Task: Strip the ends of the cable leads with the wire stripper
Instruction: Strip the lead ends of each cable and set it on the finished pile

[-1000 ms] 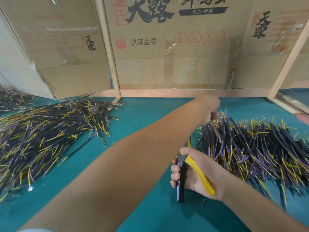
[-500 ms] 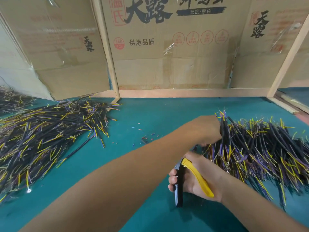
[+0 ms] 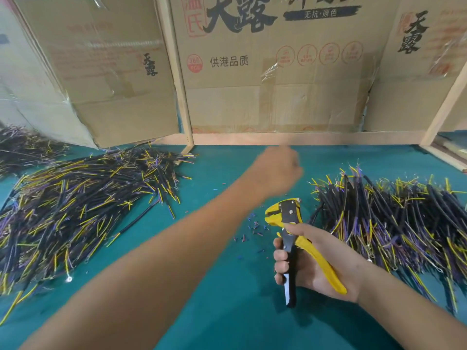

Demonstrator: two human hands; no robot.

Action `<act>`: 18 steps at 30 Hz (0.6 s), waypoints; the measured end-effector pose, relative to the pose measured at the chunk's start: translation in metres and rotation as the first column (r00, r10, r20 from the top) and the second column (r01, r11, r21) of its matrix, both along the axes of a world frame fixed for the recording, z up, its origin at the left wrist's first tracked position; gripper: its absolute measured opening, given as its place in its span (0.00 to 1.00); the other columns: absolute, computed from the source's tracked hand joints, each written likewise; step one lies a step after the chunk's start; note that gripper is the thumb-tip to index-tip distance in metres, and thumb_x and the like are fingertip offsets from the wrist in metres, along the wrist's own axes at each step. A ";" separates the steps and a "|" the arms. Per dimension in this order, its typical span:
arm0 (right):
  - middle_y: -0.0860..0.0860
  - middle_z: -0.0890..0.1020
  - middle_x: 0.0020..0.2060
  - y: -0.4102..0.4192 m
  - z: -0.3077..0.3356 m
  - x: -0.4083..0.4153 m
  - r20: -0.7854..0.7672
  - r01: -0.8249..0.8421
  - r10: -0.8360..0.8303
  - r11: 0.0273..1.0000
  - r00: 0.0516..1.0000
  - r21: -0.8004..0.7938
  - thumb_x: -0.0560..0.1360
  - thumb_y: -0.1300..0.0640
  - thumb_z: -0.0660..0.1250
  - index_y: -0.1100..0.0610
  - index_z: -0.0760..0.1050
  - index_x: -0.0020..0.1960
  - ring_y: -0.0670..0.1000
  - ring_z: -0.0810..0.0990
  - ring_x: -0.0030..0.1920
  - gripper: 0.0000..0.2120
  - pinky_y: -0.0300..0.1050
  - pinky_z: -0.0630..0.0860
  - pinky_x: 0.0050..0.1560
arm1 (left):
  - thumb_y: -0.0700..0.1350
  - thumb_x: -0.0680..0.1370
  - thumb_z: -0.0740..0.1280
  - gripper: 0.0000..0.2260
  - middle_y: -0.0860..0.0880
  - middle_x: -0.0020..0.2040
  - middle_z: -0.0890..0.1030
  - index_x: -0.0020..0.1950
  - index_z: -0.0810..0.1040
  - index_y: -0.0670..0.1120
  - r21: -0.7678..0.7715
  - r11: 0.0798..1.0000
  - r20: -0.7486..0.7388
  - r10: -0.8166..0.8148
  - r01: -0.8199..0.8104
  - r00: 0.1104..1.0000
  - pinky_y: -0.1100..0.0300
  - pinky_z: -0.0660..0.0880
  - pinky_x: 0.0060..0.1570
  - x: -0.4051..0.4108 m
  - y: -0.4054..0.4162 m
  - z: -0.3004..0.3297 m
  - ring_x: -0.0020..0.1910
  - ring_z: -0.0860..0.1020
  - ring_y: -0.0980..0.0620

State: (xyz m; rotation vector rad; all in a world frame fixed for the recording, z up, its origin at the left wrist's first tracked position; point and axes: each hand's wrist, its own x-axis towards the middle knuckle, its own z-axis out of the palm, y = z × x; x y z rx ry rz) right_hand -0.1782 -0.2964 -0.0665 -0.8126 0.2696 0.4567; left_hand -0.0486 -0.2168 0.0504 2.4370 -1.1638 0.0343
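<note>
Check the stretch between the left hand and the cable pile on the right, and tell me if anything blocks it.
Nothing visible blocks it. The left hand, blurred, hangs above bare green mat, and only open mat lies between it and the right cable pile. The wire stripper, held in the right hand, sits nearer the camera, off that line.

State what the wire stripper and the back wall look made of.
Wire stripper: glossy yellow handles, probably plastic, with a black body; metal seems likely at the screwed head. Back wall: printed brown cardboard, creased, patched with shiny clear tape, set between pale wood battens.

Small assembly workshop: cable-lead piles point(image 3: 75, 210) on green bench point(image 3: 227, 311), cardboard-box point(image 3: 265, 72) partitions w/ wood frame point(image 3: 177, 84).
</note>
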 end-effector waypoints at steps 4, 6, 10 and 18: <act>0.56 0.72 0.34 0.007 0.004 0.002 -0.002 0.038 -0.038 0.998 0.999 -0.046 0.57 0.50 0.84 0.62 0.80 0.39 0.57 0.72 0.31 0.20 0.54 0.78 0.39 | 0.45 0.77 0.63 0.10 0.38 0.47 0.81 0.50 0.77 0.39 -0.034 0.929 0.129 0.369 -0.368 0.920 0.53 0.74 0.43 0.081 0.089 -0.012 0.47 0.79 0.38; 0.56 0.72 0.34 0.008 0.005 0.001 -0.004 0.034 -0.034 0.999 0.999 -0.036 0.56 0.50 0.84 0.62 0.81 0.39 0.57 0.72 0.31 0.21 0.54 0.78 0.39 | 0.47 0.76 0.63 0.11 0.37 0.49 0.80 0.53 0.74 0.40 0.041 0.866 0.148 0.487 -0.498 0.861 0.51 0.74 0.44 0.112 0.129 -0.027 0.49 0.78 0.35; 0.57 0.74 0.36 0.003 0.002 0.000 -0.010 -0.003 0.003 1.000 1.000 0.019 0.66 0.50 0.79 0.62 0.81 0.43 0.58 0.73 0.33 0.17 0.57 0.78 0.43 | 0.44 0.80 0.60 0.12 0.38 0.56 0.76 0.62 0.73 0.45 0.205 0.805 0.207 0.520 -0.556 0.829 0.48 0.75 0.49 0.149 0.175 -0.066 0.54 0.78 0.35; 0.57 0.75 0.38 -0.006 -0.011 0.005 0.010 -0.053 0.052 0.996 0.999 0.075 0.73 0.48 0.75 0.62 0.81 0.46 0.58 0.75 0.36 0.17 0.59 0.77 0.48 | 0.43 0.79 0.59 0.12 0.39 0.58 0.72 0.58 0.77 0.41 0.252 0.747 0.257 0.561 -0.615 0.787 0.47 0.73 0.51 0.169 0.185 -0.090 0.57 0.75 0.35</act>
